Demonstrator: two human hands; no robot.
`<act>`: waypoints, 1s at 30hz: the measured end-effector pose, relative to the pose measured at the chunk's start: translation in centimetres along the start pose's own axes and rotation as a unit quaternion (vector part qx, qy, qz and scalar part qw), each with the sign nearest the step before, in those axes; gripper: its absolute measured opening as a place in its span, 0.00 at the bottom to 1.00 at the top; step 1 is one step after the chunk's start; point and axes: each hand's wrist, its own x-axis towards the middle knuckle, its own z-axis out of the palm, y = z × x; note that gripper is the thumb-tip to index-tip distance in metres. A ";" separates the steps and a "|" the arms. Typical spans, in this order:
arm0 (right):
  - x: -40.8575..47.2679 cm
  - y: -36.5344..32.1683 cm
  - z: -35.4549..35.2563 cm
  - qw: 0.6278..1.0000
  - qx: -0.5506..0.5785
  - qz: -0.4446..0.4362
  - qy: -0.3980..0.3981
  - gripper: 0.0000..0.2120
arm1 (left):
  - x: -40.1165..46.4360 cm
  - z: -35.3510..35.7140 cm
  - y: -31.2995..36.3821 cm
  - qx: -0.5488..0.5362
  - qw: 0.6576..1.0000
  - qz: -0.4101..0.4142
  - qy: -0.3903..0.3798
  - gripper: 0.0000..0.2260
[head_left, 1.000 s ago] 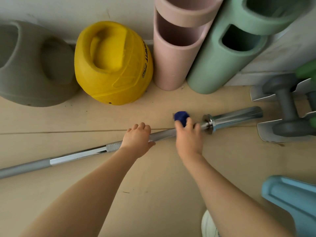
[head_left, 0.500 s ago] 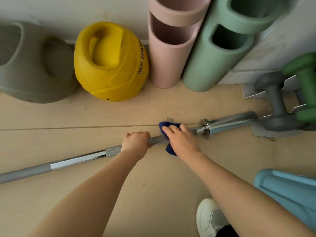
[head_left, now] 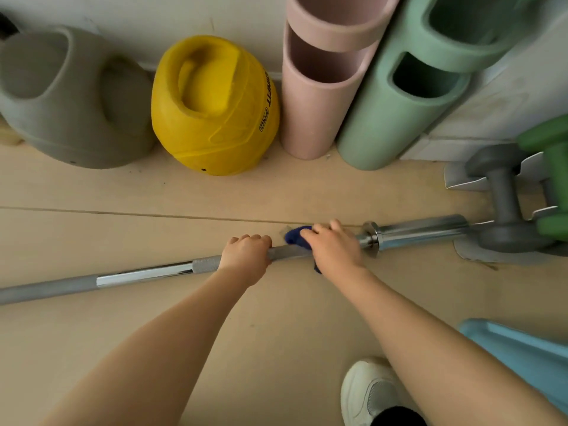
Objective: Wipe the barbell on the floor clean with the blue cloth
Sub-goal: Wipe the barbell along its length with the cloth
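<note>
Lying on floor below yellow kettlebell: barbell, rigid, heavy, slick chrome. Left hand clenched around shaft; right hand grasping soft blue cloth against shaft beside collar.

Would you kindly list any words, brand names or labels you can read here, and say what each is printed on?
"...FIT": black letters running down the side of the yellow kettlebell; the letters before them are too blurred to read.
"PRO": in a small black outlined box just below that, on the same kettlebell.
Nothing else here carries readable text.
</note>
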 end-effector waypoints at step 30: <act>0.7 -9.3 1.1 0.995 0.059 -0.047 -0.067 0.13 | -7.3 3.4 -9.1 -0.120 0.964 -0.173 0.162 0.15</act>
